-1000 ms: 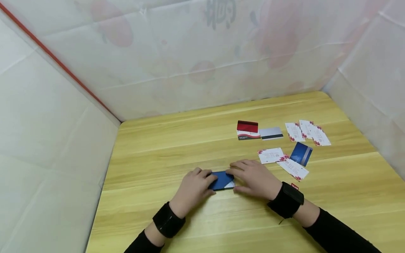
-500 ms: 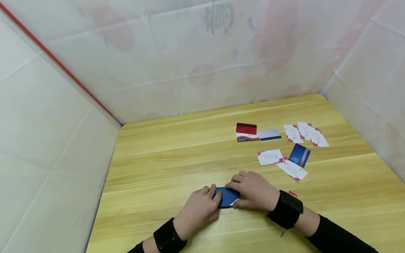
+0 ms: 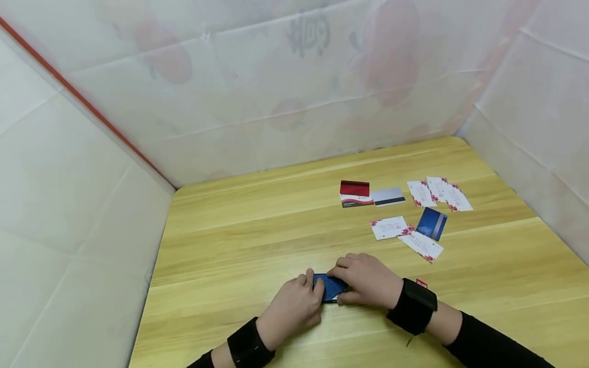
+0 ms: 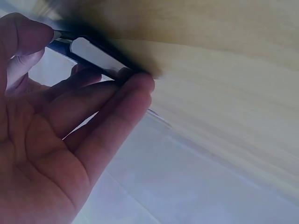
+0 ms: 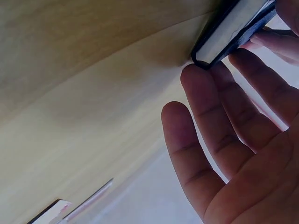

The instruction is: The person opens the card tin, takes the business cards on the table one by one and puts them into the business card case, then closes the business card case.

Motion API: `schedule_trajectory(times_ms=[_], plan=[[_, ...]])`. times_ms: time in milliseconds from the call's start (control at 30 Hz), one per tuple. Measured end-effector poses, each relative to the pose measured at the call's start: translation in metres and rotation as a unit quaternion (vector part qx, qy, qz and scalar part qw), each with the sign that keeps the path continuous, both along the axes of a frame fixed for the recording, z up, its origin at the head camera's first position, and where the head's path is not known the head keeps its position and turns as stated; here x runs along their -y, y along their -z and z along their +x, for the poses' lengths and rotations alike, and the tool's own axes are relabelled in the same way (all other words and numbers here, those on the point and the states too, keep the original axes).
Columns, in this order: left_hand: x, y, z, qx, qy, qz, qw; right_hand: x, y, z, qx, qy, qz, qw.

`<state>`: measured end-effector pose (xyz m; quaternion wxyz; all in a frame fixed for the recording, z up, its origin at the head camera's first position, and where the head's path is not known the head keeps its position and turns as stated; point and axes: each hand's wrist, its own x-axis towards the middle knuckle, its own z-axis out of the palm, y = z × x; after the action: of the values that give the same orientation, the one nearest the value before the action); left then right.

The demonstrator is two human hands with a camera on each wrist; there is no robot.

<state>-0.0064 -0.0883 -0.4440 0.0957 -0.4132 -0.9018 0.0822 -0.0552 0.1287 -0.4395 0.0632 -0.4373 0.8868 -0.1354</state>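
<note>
A small flat blue case (image 3: 333, 287) with a dark rim lies near the front of the table, and a little of something white shows at its lower right corner. My left hand (image 3: 296, 306) grips its left end between thumb and fingers. At the right end, my right hand (image 3: 368, 281) pinches it, thumb at the near edge and fingers at the far one. The left wrist view shows a pale, rounded plate (image 4: 96, 55) along the case's dark side. In the right wrist view the case's side (image 5: 231, 32) is a pale band between dark covers.
Behind the hands lie a red card (image 3: 355, 188) over a white one, a silver striped card (image 3: 388, 197), a blue card (image 3: 431, 224) and several white flowered cards (image 3: 421, 245). White sheets (image 3: 276, 76) wall the wooden table (image 3: 230, 240) at back and sides.
Both hands and the blue case have come nearer to the person. The white patch at its corner shows smaller, and the right hand now covers more of that end. The cards lie as before.
</note>
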Motion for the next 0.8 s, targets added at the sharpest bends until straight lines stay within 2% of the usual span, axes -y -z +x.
schedule_trajectory(times_ms=[200,367,533,700,800], plan=[[0.0,0.001,0.0,-0.005,0.0,-0.015,0.9999,0.001,0.003,0.002,-0.009,0.002,-0.002,1.0],[0.001,-0.002,-0.005,-0.007,0.0,0.018,0.9998,0.001,0.002,0.004,-0.012,0.0,-0.005,1.0],[0.006,-0.004,-0.011,0.022,-0.002,0.052,0.9984,0.002,0.001,0.006,-0.004,-0.002,0.003,1.0],[0.01,-0.004,-0.017,0.068,-0.018,0.086,0.9938,0.002,0.0,0.007,0.005,0.011,0.002,1.0],[0.011,-0.004,-0.02,0.082,-0.027,0.097,0.9915,0.001,-0.001,0.009,0.005,0.019,-0.001,1.0]])
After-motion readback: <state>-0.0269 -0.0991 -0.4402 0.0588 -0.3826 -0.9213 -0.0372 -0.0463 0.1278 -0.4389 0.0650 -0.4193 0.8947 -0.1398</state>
